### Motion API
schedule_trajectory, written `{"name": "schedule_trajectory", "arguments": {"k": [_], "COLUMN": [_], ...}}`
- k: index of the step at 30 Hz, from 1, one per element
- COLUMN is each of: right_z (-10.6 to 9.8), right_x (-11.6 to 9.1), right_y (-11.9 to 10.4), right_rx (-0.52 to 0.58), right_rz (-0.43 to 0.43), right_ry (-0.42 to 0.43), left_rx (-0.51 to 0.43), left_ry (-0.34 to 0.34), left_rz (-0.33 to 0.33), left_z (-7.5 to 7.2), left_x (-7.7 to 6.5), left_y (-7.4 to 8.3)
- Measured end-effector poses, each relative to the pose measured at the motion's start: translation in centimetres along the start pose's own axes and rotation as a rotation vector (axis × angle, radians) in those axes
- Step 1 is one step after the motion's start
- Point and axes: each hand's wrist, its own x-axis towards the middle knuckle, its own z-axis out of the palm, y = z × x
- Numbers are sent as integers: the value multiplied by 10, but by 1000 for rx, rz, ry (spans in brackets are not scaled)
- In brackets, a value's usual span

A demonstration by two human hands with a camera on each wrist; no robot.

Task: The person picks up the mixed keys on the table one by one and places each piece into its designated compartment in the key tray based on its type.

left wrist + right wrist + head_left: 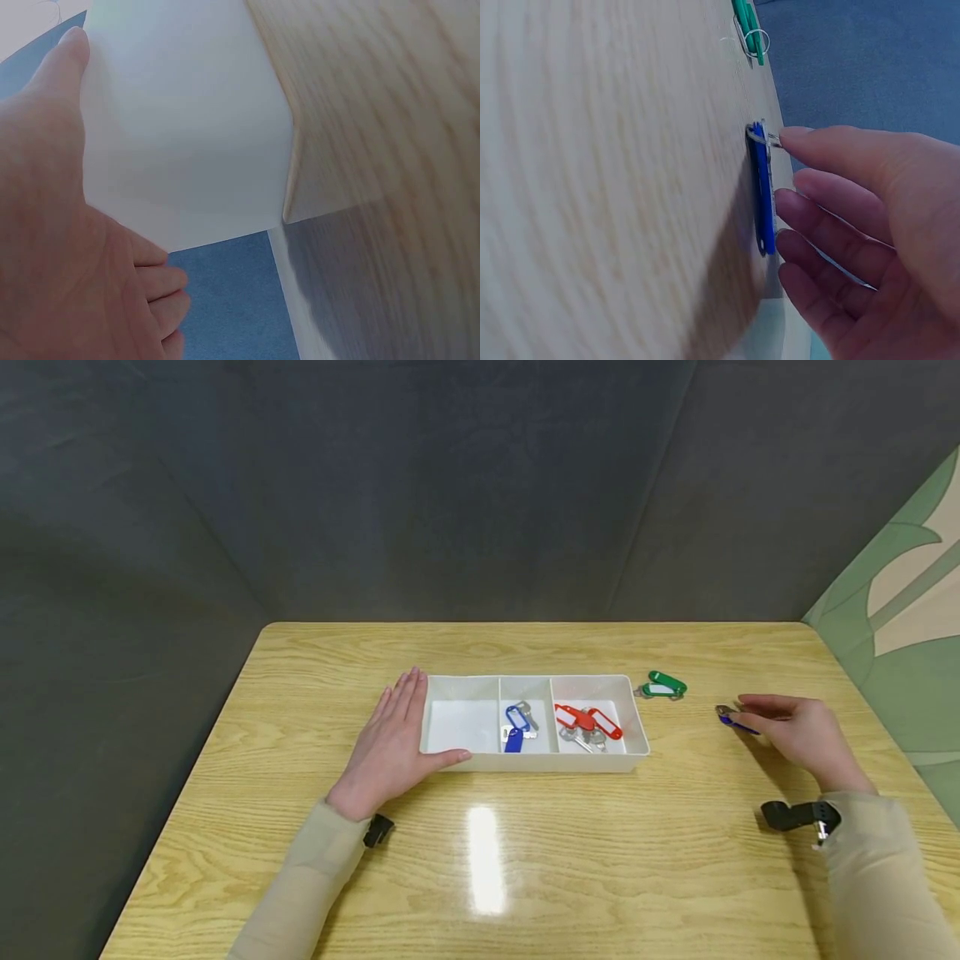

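Note:
A white tray [462,763] with three compartments stands on the table. My left hand [395,739] rests along its left end, fingers straight, thumb by the front rim. Blue-tagged keys [516,727] lie in the middle compartment, and red-tagged keys [587,725] in the right one. To the right of the tray, my right hand [801,735] is at another blue-tagged key [763,191] on the table. In the right wrist view the thumb tip is right at its ring end, while the other fingers are loosely bent alongside, without a visible pinch.
Green-tagged keys [663,685] lie on the table just beyond the tray's right end. The wooden table [600,860] runs back to a dark fabric partition [450,510]. A leaf-patterned surface [907,635] borders it on the right.

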Motion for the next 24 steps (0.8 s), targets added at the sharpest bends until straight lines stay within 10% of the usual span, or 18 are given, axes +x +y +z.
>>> {"name": "schedule_trajectory", "arguments": {"k": [24], "right_z": [13], "right_x": [3], "right_y": [-8], "right_rx": [-85], "right_rz": [-3], "right_ry": [-18], "left_rx": [-5], "left_ry": [-8], "left_rz": [-7], "left_z": [0], "left_x": [1], "left_y": [0]}}
